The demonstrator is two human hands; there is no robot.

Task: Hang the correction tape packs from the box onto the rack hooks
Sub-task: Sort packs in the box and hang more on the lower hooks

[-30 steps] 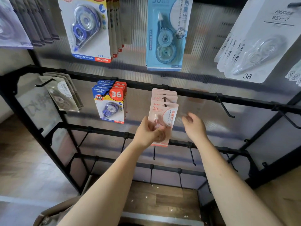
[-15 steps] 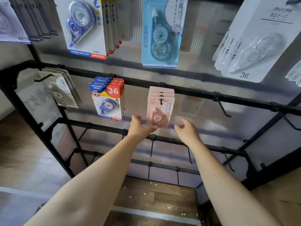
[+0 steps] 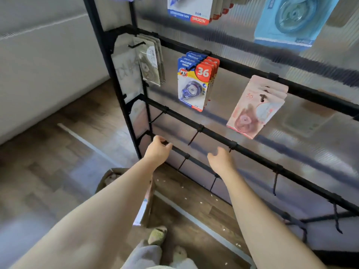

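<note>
Several pink correction tape packs point(image 3: 254, 109) hang on a hook of the black rack point(image 3: 219, 133), swung at a tilt. My left hand point(image 3: 158, 149) is below and to their left, empty, its fingers loosely curled in front of a lower bar. My right hand point(image 3: 221, 159) is also empty with relaxed fingers, below the pink packs and apart from them. The cardboard box point(image 3: 114, 177) stands on the floor under my left forearm, mostly hidden by it; the edge of a pack shows at its right side.
Blue and red packs marked 36 point(image 3: 195, 84) and grey packs point(image 3: 150, 61) hang to the left on the same bar. More packs hang on the row above. Bare hooks point(image 3: 194, 135) stick out of the lower bars. My slippered feet point(image 3: 158, 234) stand on the wooden floor.
Both hands have let go of the pink pack and dropped below it. The pack now hangs on the hook, swinging. My view has tilted down and left, bringing the box and my feet into sight.
</note>
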